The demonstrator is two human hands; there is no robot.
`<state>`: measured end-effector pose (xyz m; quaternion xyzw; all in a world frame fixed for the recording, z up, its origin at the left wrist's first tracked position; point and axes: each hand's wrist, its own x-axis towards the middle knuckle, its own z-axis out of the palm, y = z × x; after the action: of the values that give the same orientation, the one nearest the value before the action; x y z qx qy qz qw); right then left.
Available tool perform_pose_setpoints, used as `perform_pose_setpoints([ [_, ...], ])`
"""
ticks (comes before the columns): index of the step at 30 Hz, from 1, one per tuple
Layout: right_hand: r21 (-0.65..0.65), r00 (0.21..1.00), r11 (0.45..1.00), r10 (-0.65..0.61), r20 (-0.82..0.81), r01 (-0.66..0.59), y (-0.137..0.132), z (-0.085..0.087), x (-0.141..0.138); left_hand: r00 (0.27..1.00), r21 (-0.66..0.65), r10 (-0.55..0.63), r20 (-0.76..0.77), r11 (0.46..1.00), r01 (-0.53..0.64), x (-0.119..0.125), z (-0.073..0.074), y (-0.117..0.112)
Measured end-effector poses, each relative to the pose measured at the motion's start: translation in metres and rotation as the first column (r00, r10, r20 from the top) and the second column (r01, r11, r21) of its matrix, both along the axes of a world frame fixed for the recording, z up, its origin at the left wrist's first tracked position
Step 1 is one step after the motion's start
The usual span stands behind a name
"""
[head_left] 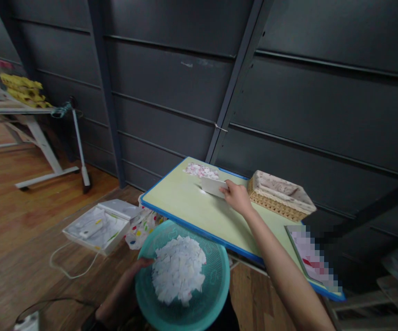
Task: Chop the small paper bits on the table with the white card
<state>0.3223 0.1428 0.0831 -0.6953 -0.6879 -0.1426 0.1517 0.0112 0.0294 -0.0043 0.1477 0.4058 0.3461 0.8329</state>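
My left hand (127, 279) grips the left rim of a teal plastic colander (216, 280), its thumb over the inside edge; the other fingers are hidden. A heap of torn white paper scraps (178, 271) fills the middle of the colander. Above the pale yellow-green tabletop (181, 197), my right hand (236, 196) is closed on the right end of a flat white card-like sheet (213, 186), held on edge. Just beyond the sheet, more white and pinkish paper scraps (201, 171) lie spread near the table's far edge.
A wicker basket with a cloth lining (278, 202) stands at the table's back right. A partly pixelated flat item (311, 257) lies at the right end. On the floor to the left are an open white box (97, 227), a dotted bag (145, 227) and cables. A dark panelled wall rises behind.
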Motion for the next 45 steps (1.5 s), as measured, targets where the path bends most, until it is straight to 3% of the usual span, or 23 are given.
perform_pose_setpoints([
  [9,0.014,0.997,0.998,0.066,-0.039,-0.065,-0.007,0.007,-0.002,1.0,0.045,0.018,-0.006,0.999,-0.018,-0.01,-0.026,0.005],
  [13,-0.003,0.991,0.995,0.104,-0.089,-0.104,-0.019,0.01,0.0,0.999,0.064,0.04,-0.004,0.997,-0.039,-0.011,-0.03,0.003],
  [26,0.051,0.979,0.993,0.113,-0.17,-0.106,-0.033,0.008,0.004,0.996,0.009,0.093,-0.007,0.996,-0.093,-0.007,-0.02,0.003],
  [31,-0.001,0.971,0.99,0.137,-0.198,-0.14,-0.036,0.012,0.003,0.997,-0.02,0.065,-0.035,0.998,-0.066,-0.007,-0.015,0.003],
  [36,0.05,0.962,0.994,0.106,-0.253,-0.096,-0.042,0.019,0.007,0.997,0.039,0.055,-0.054,0.998,-0.053,-0.006,-0.016,0.002],
  [41,0.106,0.936,0.988,0.139,-0.323,-0.11,-0.041,0.007,0.001,0.998,0.049,0.025,-0.056,0.999,-0.022,-0.006,-0.021,0.003],
  [45,0.163,0.899,0.981,0.164,-0.407,-0.105,-0.047,-0.008,-0.003,0.997,0.054,0.03,-0.07,0.998,-0.026,-0.004,-0.014,0.003],
])
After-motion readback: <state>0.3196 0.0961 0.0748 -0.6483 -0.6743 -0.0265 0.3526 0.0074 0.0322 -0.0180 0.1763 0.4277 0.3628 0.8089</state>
